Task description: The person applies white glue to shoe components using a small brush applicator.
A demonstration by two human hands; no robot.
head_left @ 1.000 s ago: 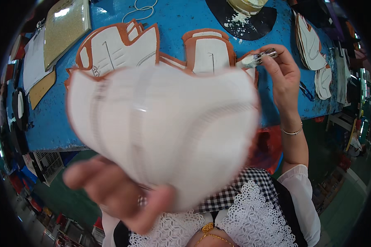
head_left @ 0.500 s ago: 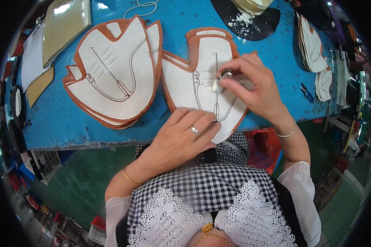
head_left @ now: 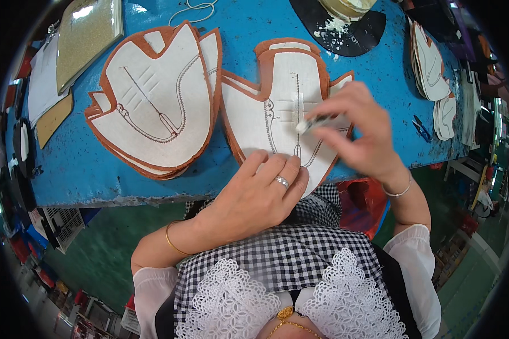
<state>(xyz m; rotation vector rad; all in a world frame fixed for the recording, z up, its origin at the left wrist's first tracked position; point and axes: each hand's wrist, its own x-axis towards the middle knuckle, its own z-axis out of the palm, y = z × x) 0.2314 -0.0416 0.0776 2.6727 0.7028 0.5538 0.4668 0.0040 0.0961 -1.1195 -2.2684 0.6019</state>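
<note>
A stack of shoe-upper pieces (head_left: 243, 116), white-backed with rust-brown edges and dark stitching, lies in front of me at the table's near edge. My left hand (head_left: 266, 189) rests on the lower part of the top piece, its fingers laid over the white backing. In my right hand (head_left: 359, 135), blurred by motion, is a small dark-handled tool with a white-coated tip (head_left: 303, 126); its exact kind is unclear. That tip is at the middle stitch line of the top piece. To the left lies a second stack of similar pieces (head_left: 147, 113).
A tub (head_left: 348, 8) with white paste stands on a black mat (head_left: 370, 34) at the back, white crumbs around it. More pieces (head_left: 430, 62) and dark blue snips (head_left: 421, 129) lie at right. A gold-coloured folder (head_left: 90, 39) and papers (head_left: 42, 85) are far left.
My right hand has moved slightly right and down, bringing the tool's white tip lower along the stitch line. My left hand has shifted a little to the right on the piece.
</note>
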